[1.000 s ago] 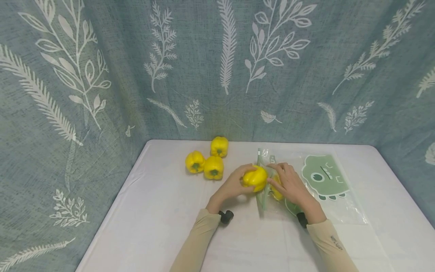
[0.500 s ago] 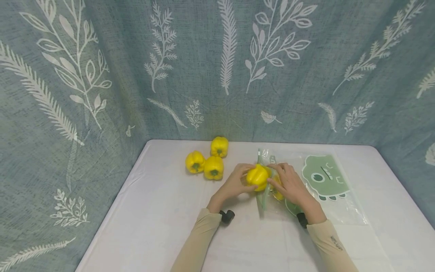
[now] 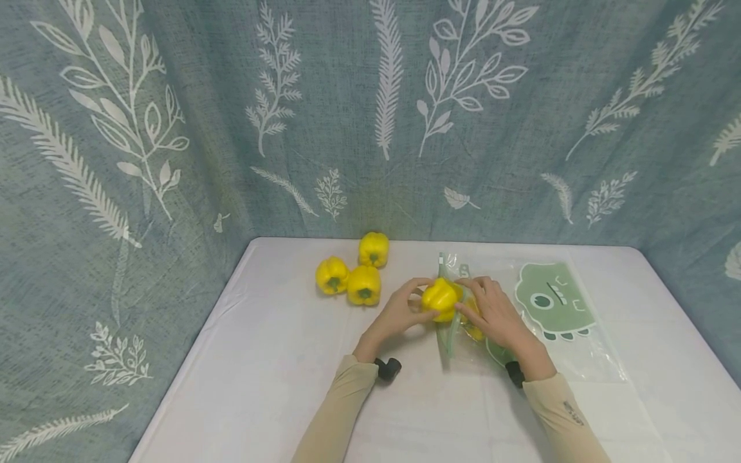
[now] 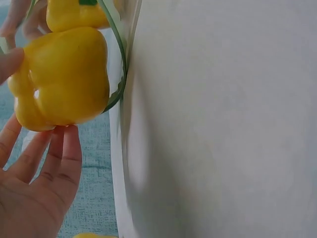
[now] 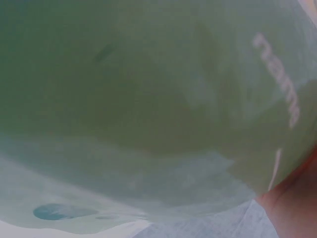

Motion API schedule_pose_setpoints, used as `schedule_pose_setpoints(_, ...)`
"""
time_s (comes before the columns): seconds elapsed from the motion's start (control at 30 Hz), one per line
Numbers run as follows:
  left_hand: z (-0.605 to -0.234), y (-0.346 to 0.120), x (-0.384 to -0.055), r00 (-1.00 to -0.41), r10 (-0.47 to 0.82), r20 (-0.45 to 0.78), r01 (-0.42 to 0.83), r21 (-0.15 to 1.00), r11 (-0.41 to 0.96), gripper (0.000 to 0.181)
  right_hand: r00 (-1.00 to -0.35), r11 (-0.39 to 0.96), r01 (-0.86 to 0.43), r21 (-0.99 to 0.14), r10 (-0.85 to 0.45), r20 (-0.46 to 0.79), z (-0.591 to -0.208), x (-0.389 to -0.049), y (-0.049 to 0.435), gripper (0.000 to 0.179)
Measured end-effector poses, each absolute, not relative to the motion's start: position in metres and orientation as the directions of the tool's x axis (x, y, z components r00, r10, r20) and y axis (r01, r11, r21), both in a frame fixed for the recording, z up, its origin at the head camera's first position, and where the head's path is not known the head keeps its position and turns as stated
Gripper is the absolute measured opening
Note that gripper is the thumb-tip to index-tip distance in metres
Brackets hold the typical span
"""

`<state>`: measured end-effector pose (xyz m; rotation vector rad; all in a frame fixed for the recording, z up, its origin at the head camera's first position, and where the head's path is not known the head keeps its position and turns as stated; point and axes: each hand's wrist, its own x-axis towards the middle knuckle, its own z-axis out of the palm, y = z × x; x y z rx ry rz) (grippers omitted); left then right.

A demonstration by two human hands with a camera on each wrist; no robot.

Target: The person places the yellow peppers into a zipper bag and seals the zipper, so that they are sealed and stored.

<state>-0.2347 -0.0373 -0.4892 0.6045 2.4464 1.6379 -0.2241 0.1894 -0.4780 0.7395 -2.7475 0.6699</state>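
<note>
A yellow bell pepper (image 3: pixel 439 301) lies at the mouth of a clear zip bag (image 3: pixel 599 360) with a green cartoon print. My left hand (image 3: pixel 402 307) holds this pepper from the left, fingertips and thumb spread around its sides. In the left wrist view, the fingertips touch the lower side of the pepper (image 4: pixel 64 77), and the bag's green rim curves around its far end. A second yellow pepper (image 4: pixel 77 15) sits just beyond, inside the bag. My right hand (image 3: pixel 492 308) holds the bag at its opening. Green printed film (image 5: pixel 124 99) fills most of the right wrist view.
Three more yellow peppers stand close together at the back left: one behind (image 3: pixel 373 249), one at left (image 3: pixel 332 276) and one in front (image 3: pixel 364 287). The white table (image 3: pixel 260 386) meets a blue-green leaf-patterned curtain (image 3: pixel 347 128) at the back.
My left hand has moved the pepper slightly right, further into the bag's mouth, and the pepper has turned a little. The right hand and the three other peppers have stayed in place.
</note>
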Motion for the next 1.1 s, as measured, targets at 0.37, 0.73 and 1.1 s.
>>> schedule_pose_setpoints(0.37, -0.462, -0.032, -0.22, -0.905, 0.382, 0.185, 0.285, 0.932, 0.225, 0.054, -0.851, 0.765, -0.517, -0.385, -0.413, 0.323, -0.479, -0.223, 0.189, 0.048)
schedule_pose_setpoints(0.73, -0.496, -0.024, -0.234, -0.938, 0.268, 0.219, 0.288, 0.924, 0.253, 0.048, -0.841, 0.761, -0.53, -0.374, -0.416, 0.346, -0.481, -0.225, 0.191, 0.047)
schedule_pose_setpoints(1.1, -0.475, -0.015, -0.217, -0.927, 0.255, 0.274, 0.328, 0.922, 0.204, 0.043, -0.839, 0.759, -0.529, -0.379, -0.402, 0.367, -0.48, -0.227, 0.194, 0.047)
